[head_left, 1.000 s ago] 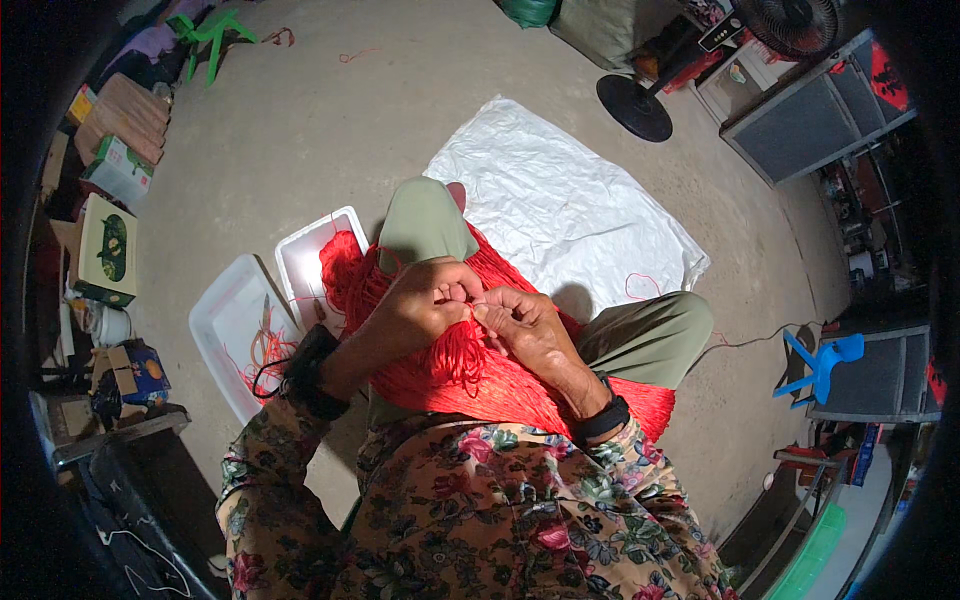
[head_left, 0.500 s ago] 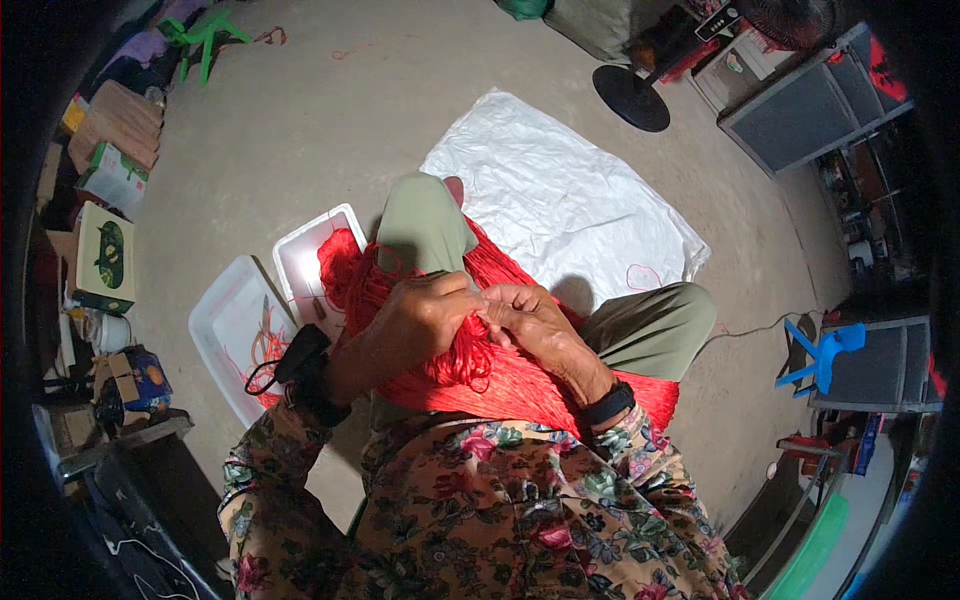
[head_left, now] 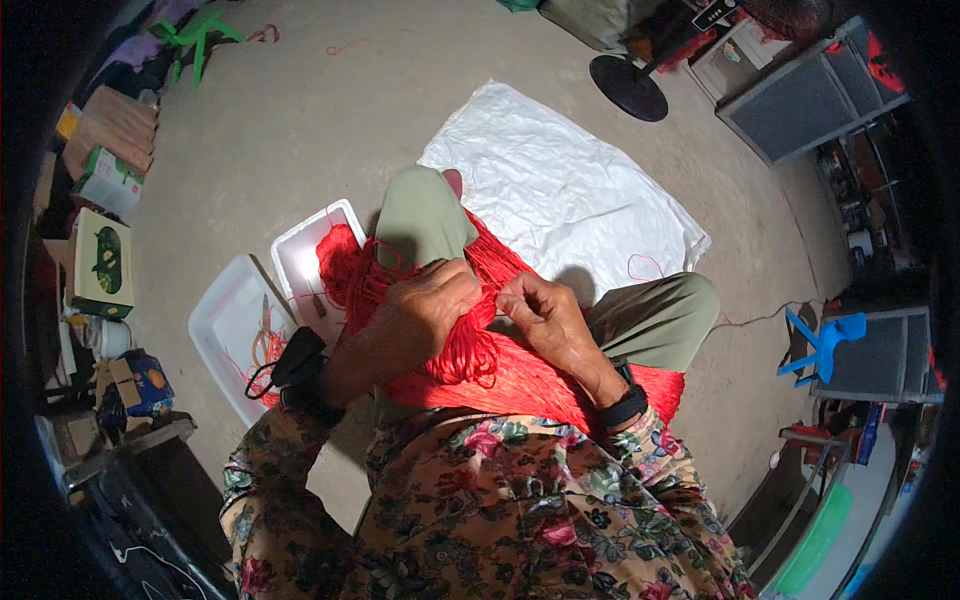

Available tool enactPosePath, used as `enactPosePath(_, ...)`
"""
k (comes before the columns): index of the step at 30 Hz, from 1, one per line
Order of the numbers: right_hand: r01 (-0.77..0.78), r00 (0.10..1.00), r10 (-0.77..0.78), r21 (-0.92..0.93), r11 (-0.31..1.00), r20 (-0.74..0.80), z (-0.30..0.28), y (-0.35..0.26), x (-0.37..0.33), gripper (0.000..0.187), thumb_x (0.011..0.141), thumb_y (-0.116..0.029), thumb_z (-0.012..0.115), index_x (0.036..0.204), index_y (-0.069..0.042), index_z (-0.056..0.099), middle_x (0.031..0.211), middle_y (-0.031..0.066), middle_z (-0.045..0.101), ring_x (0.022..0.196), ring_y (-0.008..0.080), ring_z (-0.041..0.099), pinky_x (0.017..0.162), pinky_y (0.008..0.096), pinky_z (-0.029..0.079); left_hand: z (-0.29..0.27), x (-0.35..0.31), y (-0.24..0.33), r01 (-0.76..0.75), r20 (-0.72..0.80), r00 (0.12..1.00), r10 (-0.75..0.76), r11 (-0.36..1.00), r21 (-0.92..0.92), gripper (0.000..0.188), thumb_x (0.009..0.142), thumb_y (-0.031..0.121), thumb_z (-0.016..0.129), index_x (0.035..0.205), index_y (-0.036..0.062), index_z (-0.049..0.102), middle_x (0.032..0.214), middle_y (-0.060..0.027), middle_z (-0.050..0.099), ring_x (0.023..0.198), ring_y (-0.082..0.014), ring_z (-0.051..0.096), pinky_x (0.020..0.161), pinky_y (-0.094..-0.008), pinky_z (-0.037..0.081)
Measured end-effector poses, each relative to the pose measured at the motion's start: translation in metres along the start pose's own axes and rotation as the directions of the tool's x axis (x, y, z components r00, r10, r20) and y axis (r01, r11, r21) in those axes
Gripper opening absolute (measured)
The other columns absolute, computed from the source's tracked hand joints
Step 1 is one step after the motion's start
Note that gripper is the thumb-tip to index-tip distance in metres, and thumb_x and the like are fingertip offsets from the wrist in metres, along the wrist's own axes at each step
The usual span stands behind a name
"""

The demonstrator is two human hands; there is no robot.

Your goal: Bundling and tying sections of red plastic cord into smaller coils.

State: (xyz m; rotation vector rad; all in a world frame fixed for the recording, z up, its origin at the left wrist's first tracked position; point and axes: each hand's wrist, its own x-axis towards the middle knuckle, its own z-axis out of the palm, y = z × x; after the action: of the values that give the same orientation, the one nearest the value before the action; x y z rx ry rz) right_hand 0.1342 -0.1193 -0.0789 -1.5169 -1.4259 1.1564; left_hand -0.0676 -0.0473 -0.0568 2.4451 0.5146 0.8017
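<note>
A large mass of red cord (head_left: pixel 500 375) lies across my lap and over my legs. My left hand (head_left: pixel 437 300) is closed around a looped bunch of this red cord, whose loops hang below the fingers. Just to its right, my right hand (head_left: pixel 542 312) is pinched, thumb against forefinger, beside the bunch; a strand of red cord seems to be between the fingertips. A narrow gap separates the two hands.
On my left stand two white trays: one tray (head_left: pixel 222 300) holds orange-red cord scraps, the other (head_left: pixel 345 212) red cord. A white sheet (head_left: pixel 560 190) covers the floor ahead. A fan base (head_left: pixel 628 88) and a blue stool (head_left: pixel 825 345) stand to the right.
My right hand has moved a little right, away from my left hand, which it was touching. The left hand still grips the red cord, and more of the bunch shows between them.
</note>
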Motion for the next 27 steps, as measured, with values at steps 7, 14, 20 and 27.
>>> enactPosePath(7,0.024,1.000,-0.025,0.032,0.999,0.019,0.003,0.011,-0.004,0.013,0.092,-0.009,0.060,0.087,0.003,0.059,0.067,0.0020,0.056,0.063,0.0085,0.048,0.056,0.0279,0.043,-0.001,0.001,-0.010,0.026,0.078,0.997,-0.020,0.997,-0.077,0.008,0.083,-0.002,0.058,0.083,-0.0002,0.050,0.083,-0.0109,0.051,0.082,-0.0259,0.057,0.073,-0.0348,0.048)
enactPosePath(14,0.044,0.998,-0.042,0.051,0.998,-0.043,0.002,0.013,-0.008,0.013,0.092,-0.010,0.061,0.088,0.003,0.060,0.066,0.0034,0.055,0.062,0.0086,0.047,0.055,0.0284,0.042,-0.002,0.000,-0.021,0.199,0.105,0.980,-0.171,0.896,-0.397,0.007,0.083,0.002,0.056,0.086,0.0028,0.050,0.083,-0.0105,0.052,0.080,-0.0268,0.055,0.074,-0.0360,0.046)
enactPosePath(20,0.001,1.000,0.000,0.079,0.997,-0.013,0.002,0.017,-0.004,0.012,0.092,-0.009,0.060,0.090,0.003,0.060,0.070,0.0033,0.058,0.067,0.0083,0.049,0.059,0.0287,0.044,-0.003,0.011,-0.022,0.131,0.112,0.990,-0.089,0.877,-0.463,0.006,0.081,0.001,0.056,0.084,0.0027,0.051,0.081,-0.0096,0.055,0.080,-0.0247,0.056,0.075,-0.0351,0.046)
enactPosePath(27,-0.080,0.997,0.077,0.103,0.991,0.028,0.004,0.018,-0.004,0.011,0.093,-0.008,0.057,0.089,0.003,0.059,0.076,0.0066,0.061,0.071,0.0112,0.054,0.063,0.0298,0.046,-0.002,0.026,-0.008,0.242,0.199,0.964,-0.176,0.892,-0.382,0.004,0.081,-0.001,0.053,0.084,0.0011,0.054,0.081,-0.0137,0.058,0.079,-0.0299,0.059,0.074,-0.0390,0.048)
